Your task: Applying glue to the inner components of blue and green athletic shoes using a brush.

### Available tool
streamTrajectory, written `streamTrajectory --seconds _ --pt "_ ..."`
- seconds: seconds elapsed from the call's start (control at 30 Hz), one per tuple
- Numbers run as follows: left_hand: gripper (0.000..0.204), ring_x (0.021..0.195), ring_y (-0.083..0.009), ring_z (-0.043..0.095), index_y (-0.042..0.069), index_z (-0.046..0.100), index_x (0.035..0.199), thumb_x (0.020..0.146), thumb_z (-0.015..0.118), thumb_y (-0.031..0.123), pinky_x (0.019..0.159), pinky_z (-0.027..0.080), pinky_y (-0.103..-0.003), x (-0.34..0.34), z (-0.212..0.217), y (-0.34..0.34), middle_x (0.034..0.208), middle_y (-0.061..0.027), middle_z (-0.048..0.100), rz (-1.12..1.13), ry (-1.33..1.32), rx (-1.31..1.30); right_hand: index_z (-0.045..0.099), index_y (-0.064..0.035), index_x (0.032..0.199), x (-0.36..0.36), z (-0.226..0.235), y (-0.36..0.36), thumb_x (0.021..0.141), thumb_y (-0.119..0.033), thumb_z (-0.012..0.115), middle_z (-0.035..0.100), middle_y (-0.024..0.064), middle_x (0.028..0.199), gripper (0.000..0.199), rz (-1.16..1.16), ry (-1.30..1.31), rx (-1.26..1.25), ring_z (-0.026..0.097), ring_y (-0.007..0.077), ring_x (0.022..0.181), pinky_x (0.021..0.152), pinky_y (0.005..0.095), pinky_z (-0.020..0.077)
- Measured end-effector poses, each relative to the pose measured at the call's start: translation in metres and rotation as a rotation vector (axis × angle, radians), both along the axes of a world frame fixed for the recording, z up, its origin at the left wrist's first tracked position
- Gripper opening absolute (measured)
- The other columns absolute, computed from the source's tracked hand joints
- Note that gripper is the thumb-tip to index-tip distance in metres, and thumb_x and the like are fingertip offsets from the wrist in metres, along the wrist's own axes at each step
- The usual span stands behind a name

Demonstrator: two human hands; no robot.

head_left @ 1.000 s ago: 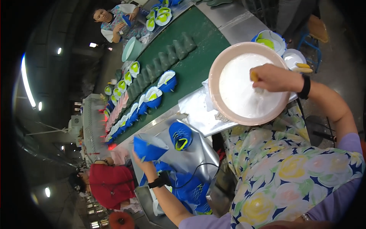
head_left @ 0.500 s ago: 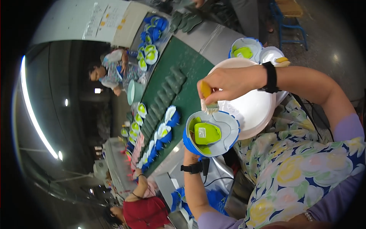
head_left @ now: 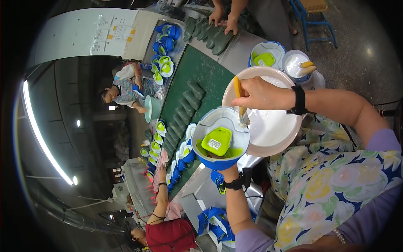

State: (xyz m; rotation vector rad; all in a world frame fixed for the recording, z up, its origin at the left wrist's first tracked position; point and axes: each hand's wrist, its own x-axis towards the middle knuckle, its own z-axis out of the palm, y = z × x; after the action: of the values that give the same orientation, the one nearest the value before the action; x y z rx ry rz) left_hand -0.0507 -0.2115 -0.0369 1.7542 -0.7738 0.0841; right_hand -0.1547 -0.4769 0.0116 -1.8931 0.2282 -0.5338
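Blue shoe upper with pale lining and lime-green insert (head_left: 221, 138): turning compared with half a second ago; its pale end was pointing right, now it's pointing up in the head view.
Yellow-handled brush with pale bristles (head_left: 237, 87): hanging bristles-down at the upper's right-hand rim; can't tell if they're actually touching.
Right hand (head_left: 258, 94): gripping the brush by its handle, closed fingers leaving the bristle end free, probably for better control.
Left hand (head_left: 228, 171): gripping the upper from underneath, fingers hidden behind it; looks like that's keeping the opening facing up and unblocked.
Round pale-pink plastic basin of white liquid (head_left: 268, 152): sitting right beside the upper, under the right forearm, likely so the brush isn't travelling far and drips are landing back in.
Small white tub with yellow handles lying across it (head_left: 284, 63): standing just past the basin, seemingly parked within reach.
Second blue-and-lime upper (head_left: 264, 56): resting beside that tub, opening up.
Dark green flat belt (head_left: 210, 69): carrying dark green sole-shaped pieces (head_left: 184, 107) in a neat row, presumably for easy picking.
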Motion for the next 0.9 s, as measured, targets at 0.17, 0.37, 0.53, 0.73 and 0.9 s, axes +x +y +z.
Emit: streamTrajectory --seconds 0.17,0.37,0.53,0.73,0.9 --pt "0.065 0.125 -0.0295 0.052 0.0 0.036 0.142 0.088 0.067 0.018 0.105 0.044 -0.043 0.008 -0.004 -0.011 0.142 -0.0181 0.046 0.018 -0.059 -0.233 0.064 0.0104 0.091 -0.009 -0.014 0.018 0.086 -0.028 0.067 0.069 0.0185 0.078 0.039 0.022 -0.017 0.298 0.068 0.0184 0.06 0.053 0.0269 0.0537" --pt "0.058 0.113 -0.0298 0.059 -0.002 0.046 0.134 0.085 0.071 0.016 0.093 0.052 -0.041 0.016 0.002 -0.014 0.132 -0.0191 0.054 0.07 -0.484 -0.148 0.066 0.0065 0.092 -0.019 -0.015 0.033 0.087 -0.029 0.065 0.07 0.0151 0.077 0.036 0.134 0.08 0.463 0.067 0.0167 0.058 0.055 0.0265 0.0532" --pt "0.055 0.112 -0.0275 0.06 0.001 0.05 0.133 0.085 0.07 0.022 0.093 0.052 -0.042 0.032 0.026 0.008 0.129 -0.017 0.057 0.087 -0.242 0.225 0.063 0.0027 0.101 -0.021 -0.01 0.019 0.09 -0.02 0.068 0.068 0.0116 0.087 0.026 0.201 -0.078 0.501 0.066 0.0137 0.073 0.066 0.0249 0.0531" --pt "0.055 0.112 -0.0275 0.06 0.002 0.05 0.133 0.086 0.069 0.024 0.093 0.052 -0.043 0.018 0.019 0.029 0.128 -0.0162 0.058 -0.332 1.279 -0.192 0.064 -0.003 0.101 -0.022 -0.004 0.013 0.089 -0.014 0.069 0.069 0.0095 0.095 0.017 0.279 -0.394 0.12 0.068 0.0193 0.086 0.079 0.0304 0.0528" --pt "0.054 0.113 -0.0275 0.06 0.003 0.051 0.133 0.087 0.068 0.026 0.094 0.052 -0.043 -0.021 -0.006 0.021 0.128 -0.0156 0.058 -0.409 1.393 -0.313 0.063 -0.0067 0.1 -0.012 0.006 0.042 0.089 -0.017 0.069 0.068 0.0085 0.097 0.016 0.463 -0.705 -0.159 0.067 0.0278 0.087 0.076 0.0347 0.0533"
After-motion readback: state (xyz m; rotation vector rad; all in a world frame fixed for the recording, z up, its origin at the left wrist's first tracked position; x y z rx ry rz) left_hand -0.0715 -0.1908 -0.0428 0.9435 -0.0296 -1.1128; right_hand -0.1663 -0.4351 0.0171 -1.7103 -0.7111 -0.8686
